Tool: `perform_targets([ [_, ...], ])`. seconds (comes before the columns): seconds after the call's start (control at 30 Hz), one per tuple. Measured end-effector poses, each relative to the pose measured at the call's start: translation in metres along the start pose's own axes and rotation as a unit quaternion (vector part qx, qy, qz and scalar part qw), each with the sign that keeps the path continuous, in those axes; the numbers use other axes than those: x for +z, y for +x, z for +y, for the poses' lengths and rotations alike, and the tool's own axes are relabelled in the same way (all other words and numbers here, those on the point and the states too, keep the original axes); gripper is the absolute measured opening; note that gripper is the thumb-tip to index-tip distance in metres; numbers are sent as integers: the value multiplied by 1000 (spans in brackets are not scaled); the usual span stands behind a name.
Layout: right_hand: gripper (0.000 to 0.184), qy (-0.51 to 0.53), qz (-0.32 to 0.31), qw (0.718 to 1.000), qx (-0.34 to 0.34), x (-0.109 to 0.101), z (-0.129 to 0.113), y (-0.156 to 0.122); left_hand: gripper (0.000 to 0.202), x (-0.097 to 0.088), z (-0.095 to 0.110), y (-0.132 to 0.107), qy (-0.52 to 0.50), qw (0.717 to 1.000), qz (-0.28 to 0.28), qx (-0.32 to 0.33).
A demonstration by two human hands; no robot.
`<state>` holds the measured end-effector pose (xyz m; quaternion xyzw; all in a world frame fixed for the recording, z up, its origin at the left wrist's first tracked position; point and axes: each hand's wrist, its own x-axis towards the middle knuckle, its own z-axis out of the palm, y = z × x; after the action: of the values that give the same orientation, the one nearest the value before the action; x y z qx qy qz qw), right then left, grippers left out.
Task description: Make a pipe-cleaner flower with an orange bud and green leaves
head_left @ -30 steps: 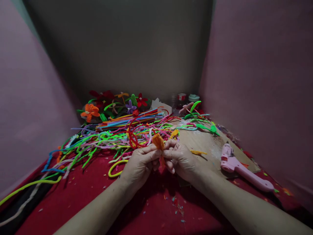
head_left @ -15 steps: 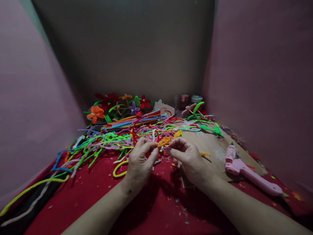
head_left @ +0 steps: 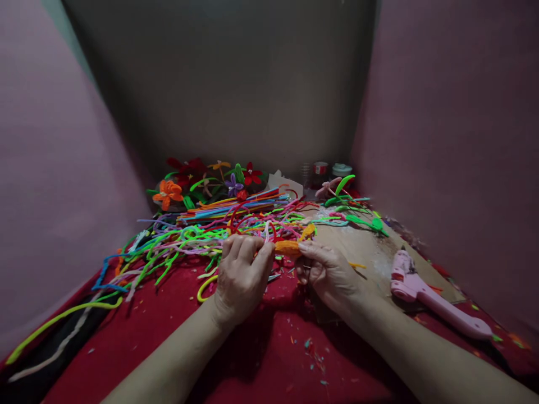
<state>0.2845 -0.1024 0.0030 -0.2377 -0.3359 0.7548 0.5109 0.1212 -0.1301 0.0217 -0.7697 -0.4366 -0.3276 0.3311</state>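
Note:
Between my hands stretches a fuzzy orange pipe cleaner petal, held level above the table. My left hand is closed in a pinch on its left end, knuckles up. The right end sits between the thumb and fingers of my right hand. Below that thumb a thin wire-like line shows by the curled fingers; what it belongs to I cannot make out. Just beyond lies a second orange pipe cleaner piece. A pointed metal tip pokes out beside my left hand, the rest of it hidden.
A pink glue gun lies at the right, partly on a cardboard sheet. Loose pipe cleaners sprawl over the red cloth at the left. Behind them are a straight bundle and finished flowers.
My left hand has rolled over, knuckles upward, and closed on the petal's left end. My right fingers, apart from the petal before, now grip its right end. The view has shifted slightly.

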Motion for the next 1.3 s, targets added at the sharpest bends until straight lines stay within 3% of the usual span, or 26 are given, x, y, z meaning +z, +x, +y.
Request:
perform_targets([
  [0.13,10,-1,0,1000,5,-1,-1,0,8,2,-2,0,-43,998,2,-42],
  [0.27,11,-17,0,1000,-6,-1,-4,1,10,3,-5,1,-154,985,-29,-67],
  [0.43,13,-28,-6,1000,-11,-4,-6,2,30,3,-9,2,-280,938,-122,-165],
  [0.53,14,-27,-2,1000,-2,-4,-8,2,24,4,-12,2,-324,913,-163,-189],
  [0.67,14,-9,7,1000,25,-3,-11,3,15,4,-12,3,-324,919,-149,-169],
  [0.8,21,30,13,998,57,-3,-14,5,14,4,-10,3,-334,912,-142,-192],
  [0.9,26,32,4,998,52,-3,-14,6,14,3,-9,2,-356,902,-137,-203],
  [1.1,11,28,26,999,27,-3,-11,4,13,2,-8,3,-352,905,-132,-199],
  [1.3,13,-7,8,1000,7,-2,-10,4,13,4,-7,3,-347,908,-129,-197],
])
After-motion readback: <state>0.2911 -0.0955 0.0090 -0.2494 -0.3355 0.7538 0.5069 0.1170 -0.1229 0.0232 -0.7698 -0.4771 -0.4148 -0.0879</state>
